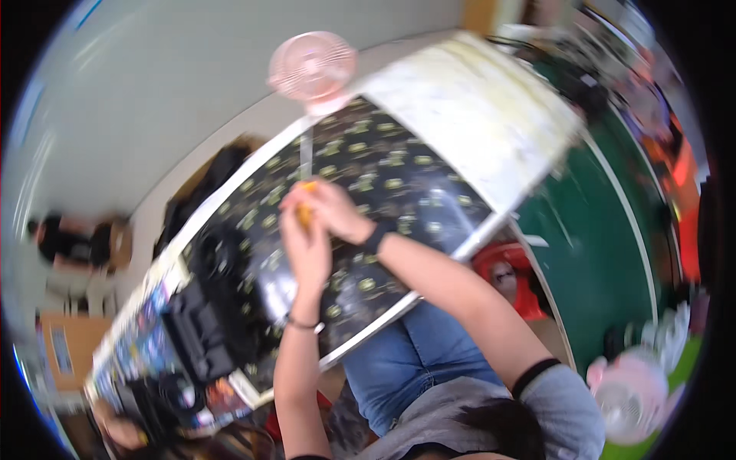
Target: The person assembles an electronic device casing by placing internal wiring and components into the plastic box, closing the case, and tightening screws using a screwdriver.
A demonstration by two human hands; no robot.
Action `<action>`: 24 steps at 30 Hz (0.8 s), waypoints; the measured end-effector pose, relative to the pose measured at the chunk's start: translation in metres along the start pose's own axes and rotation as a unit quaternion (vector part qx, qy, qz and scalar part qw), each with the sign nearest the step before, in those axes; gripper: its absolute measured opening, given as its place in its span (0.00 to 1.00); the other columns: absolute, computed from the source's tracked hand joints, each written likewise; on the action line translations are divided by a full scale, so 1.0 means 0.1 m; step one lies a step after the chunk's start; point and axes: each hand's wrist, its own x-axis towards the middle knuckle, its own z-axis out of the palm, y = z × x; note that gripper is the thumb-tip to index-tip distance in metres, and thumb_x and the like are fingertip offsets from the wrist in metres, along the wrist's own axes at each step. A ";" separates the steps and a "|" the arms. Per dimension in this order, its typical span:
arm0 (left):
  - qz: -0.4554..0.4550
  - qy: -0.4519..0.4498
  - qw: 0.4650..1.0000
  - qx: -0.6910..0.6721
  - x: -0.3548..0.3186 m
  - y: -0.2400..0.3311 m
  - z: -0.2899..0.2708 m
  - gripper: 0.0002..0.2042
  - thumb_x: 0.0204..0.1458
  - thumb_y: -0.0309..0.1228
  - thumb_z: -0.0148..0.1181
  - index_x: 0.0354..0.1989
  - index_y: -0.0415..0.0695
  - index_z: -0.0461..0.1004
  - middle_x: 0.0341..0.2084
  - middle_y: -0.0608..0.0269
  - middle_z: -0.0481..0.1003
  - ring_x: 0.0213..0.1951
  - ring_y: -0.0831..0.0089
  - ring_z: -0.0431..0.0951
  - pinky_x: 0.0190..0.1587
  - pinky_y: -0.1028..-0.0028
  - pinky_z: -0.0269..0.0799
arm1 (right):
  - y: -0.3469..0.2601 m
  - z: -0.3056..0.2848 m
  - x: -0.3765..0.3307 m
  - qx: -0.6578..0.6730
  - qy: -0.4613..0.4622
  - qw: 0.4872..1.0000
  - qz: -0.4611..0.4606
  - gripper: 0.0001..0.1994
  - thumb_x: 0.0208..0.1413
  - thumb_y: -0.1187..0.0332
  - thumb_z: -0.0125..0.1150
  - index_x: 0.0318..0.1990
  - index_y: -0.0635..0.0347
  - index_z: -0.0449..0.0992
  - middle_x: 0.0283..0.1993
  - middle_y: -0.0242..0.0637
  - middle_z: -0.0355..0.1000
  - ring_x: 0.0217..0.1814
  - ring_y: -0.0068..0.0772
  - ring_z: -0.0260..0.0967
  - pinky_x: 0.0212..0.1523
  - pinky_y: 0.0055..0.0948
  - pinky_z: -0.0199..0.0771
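Observation:
Close together over the middle of the table, my left hand (305, 249) and my right hand (333, 211) are both closed around a small orange-yellow object (304, 215). Fingers cover much of it, and blur hides its exact kind. From the top of my hands a narrow pale grey strip (307, 149) runs straight away toward a pink fan (313, 67) at the table's far edge. Whether the strip joins the orange object cannot be made out. Beneath my hands lies a glossy black sheet with a small yellow-green pattern (391, 184).
Black cases (201, 330) and a coiled black cable (217, 253) lie on the table's left part. A stained white surface (475, 107) continues at the far right. Below the right edge sits a red container (510, 280). Another person (69, 241) is at the far left.

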 end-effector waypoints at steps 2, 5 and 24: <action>-0.013 -0.044 0.998 -0.051 0.11 0.19 -0.04 0.22 0.59 0.27 0.52 0.61 0.35 0.61 0.56 0.45 0.64 0.60 0.52 0.64 0.63 0.64 0.59 | 0.00 0.02 0.01 -0.112 0.065 0.989 -0.064 0.13 0.67 0.62 0.50 0.42 0.65 0.71 0.39 0.36 0.77 0.42 0.22 0.73 0.44 0.24 0.73; 0.056 -0.105 0.985 0.122 0.16 0.62 -0.20 0.23 0.59 0.26 0.53 0.63 0.37 0.60 0.61 0.45 0.59 0.62 0.52 0.61 0.63 0.63 0.59 | -0.05 0.06 -0.01 -0.083 0.090 0.985 -0.122 0.14 0.67 0.59 0.50 0.41 0.65 0.68 0.38 0.36 0.77 0.37 0.20 0.72 0.40 0.24 0.73; 0.612 0.057 0.782 -0.100 0.19 1.71 -0.35 0.30 0.46 0.18 0.68 0.55 0.49 0.60 0.41 0.42 0.68 0.32 0.58 0.78 0.23 0.81 0.78 | -0.09 0.04 0.02 -0.041 0.170 0.984 -0.021 0.14 0.67 0.59 0.50 0.39 0.64 0.64 0.28 0.33 0.73 0.28 0.22 0.72 0.32 0.23 0.73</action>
